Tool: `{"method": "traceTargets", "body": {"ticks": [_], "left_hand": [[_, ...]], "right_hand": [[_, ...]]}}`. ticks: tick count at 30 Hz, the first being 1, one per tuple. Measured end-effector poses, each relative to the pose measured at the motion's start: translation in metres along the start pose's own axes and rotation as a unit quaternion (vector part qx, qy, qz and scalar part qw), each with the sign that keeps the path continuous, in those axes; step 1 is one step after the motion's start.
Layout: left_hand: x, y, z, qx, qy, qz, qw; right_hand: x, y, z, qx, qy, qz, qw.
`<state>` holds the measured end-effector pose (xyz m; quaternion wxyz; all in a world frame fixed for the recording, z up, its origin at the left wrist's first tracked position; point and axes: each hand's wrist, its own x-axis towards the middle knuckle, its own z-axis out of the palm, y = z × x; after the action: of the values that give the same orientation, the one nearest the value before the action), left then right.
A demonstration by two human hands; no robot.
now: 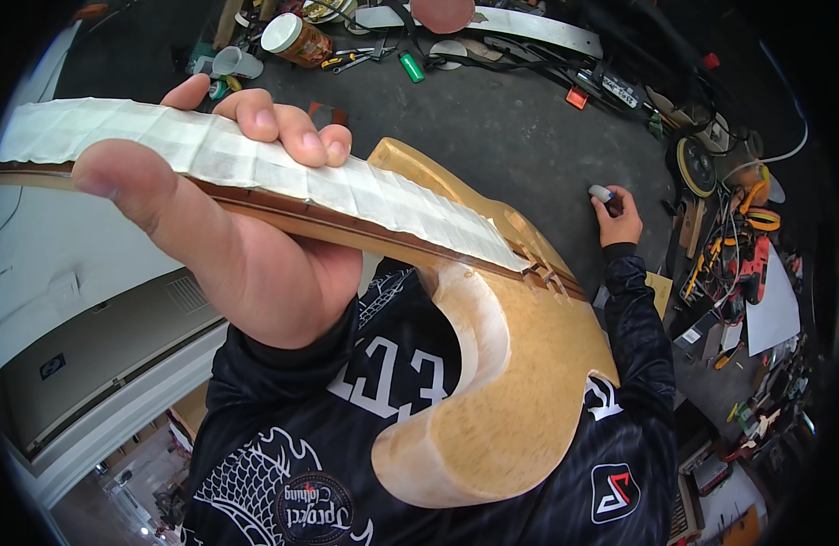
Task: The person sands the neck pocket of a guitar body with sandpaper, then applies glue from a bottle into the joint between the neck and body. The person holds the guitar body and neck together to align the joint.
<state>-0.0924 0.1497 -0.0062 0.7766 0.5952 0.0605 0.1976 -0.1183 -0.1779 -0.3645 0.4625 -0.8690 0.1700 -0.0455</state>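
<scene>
My left hand [237, 227] grips the neck of an unfinished wooden guitar [510, 364], thumb on the near side and fingers curled over the fretboard. The fretboard [346, 187] is covered in strips of whitish masking tape. The pale wood guitar body rests against my black printed shirt. My right hand [617, 211] is stretched out to the dark workbench [510, 127] and is closed on a small pale roll-shaped object [601, 193] with a dark tip.
Tools, a jar with a white lid [292, 36], a green marker-like item [411, 66] and cups lie along the bench's far edge. At right sit a round sander [694, 166], orange and yellow tools [738, 255] and paper sheets [772, 314].
</scene>
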Motion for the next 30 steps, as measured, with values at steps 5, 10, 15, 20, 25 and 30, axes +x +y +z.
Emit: {"method": "traceTargets", "body": {"ticks": [5,10,15,20,25,30], "left_hand": [[0.001,0.000,0.005,0.011,0.007,-0.006,1.000],[0.005,-0.001,0.017,0.026,0.017,-0.020,0.999],[0.012,-0.004,0.021,0.011,0.016,-0.020,1.000],[0.016,-0.007,0.020,0.023,-0.006,0.008,1.000],[0.015,-0.007,0.013,-0.077,-0.077,0.009,0.994],[0.017,-0.009,0.010,-0.069,-0.132,0.041,0.988]], "right_hand": [[-0.014,-0.001,-0.010,-0.026,0.016,-0.040,0.999],[-0.044,-0.007,-0.053,0.035,0.070,-0.022,0.997],[-0.086,-0.104,-0.128,0.226,0.012,0.009,0.974],[-0.149,-0.201,-0.162,0.203,-0.078,-0.100,0.971],[-0.188,-0.246,-0.139,-0.011,-0.075,-0.096,0.993],[-0.197,-0.218,-0.100,-0.090,0.044,-0.123,0.987]]}}
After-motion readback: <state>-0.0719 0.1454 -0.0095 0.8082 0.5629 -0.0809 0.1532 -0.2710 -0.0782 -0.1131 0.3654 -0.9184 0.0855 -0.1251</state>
